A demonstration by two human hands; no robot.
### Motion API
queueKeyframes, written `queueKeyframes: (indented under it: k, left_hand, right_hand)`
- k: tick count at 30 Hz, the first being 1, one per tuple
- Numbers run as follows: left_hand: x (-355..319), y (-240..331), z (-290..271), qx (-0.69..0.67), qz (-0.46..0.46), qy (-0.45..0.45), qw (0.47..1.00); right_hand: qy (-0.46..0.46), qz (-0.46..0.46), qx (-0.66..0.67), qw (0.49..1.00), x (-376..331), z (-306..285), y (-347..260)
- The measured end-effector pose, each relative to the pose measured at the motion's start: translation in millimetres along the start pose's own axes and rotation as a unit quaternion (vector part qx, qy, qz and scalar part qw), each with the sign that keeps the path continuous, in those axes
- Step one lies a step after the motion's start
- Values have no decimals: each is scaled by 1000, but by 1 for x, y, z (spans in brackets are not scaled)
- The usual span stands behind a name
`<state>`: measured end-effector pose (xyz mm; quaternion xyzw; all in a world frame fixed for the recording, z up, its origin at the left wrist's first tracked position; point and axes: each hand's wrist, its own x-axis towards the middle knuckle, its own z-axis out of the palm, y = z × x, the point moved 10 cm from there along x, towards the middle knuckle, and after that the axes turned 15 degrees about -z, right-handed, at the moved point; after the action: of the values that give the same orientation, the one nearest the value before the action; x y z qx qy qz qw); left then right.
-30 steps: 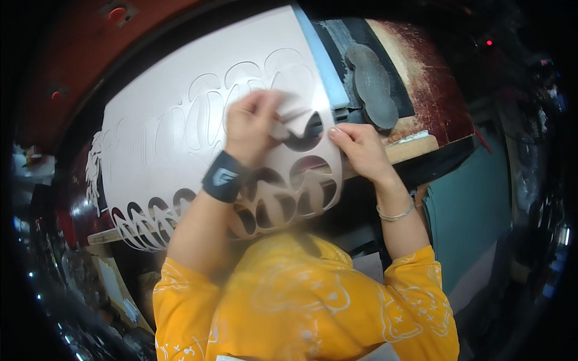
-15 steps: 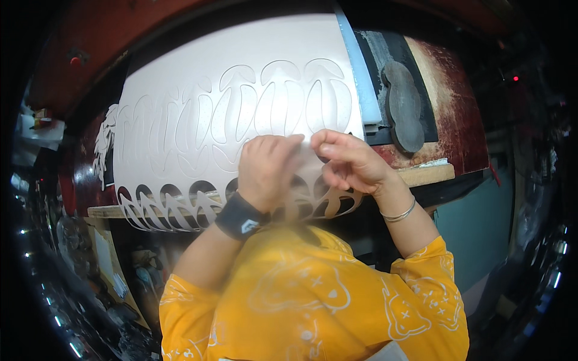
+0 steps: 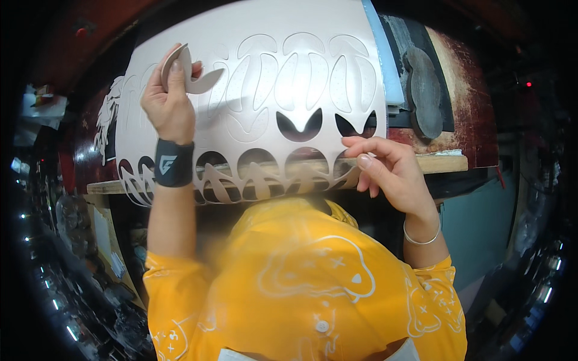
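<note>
A large pale grey sheet (image 3: 325, 21) lies over the work table, with rows of curved shapes cut into it. Up at the left, my left hand (image 3: 170, 99) is closed round a curved cut-out piece (image 3: 205, 81) of the same pale material, raised above the sheet; whether more pieces lie in the grip I cannot tell. My right hand (image 3: 391, 171) hovers at the sheet's near right part, just below a crescent-shaped hole. Its fingers are loosely bent and apart, and I see nothing held in them.
A dark, shoe-sole-shaped cutting die (image 3: 423, 93) rests on a black board at the right. Light blue sheet material (image 3: 385, 66) shows beside the pale sheet. At the left lies a heap of pale cut pieces (image 3: 110, 117). A wooden edge (image 3: 415, 164) borders the table's front.
Both hands were close together over the sheet; my left hand has moved up and left with the cut-out piece. Two crescent holes now show in the sheet, which sits slightly farther up and right.
</note>
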<state>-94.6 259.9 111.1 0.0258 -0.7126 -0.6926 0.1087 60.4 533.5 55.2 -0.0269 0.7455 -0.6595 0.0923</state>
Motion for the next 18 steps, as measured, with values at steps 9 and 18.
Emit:
queueKeyframes:
  k: [9,18]
  left_hand:
    - [-84,-21,64,347,250,-254,867]
    - [-27,-36,41,219,88,-293,927]
  right_hand:
    - [-49,30,480,876,76,98,24]
    - [-7,32,210,977,49,86,8]
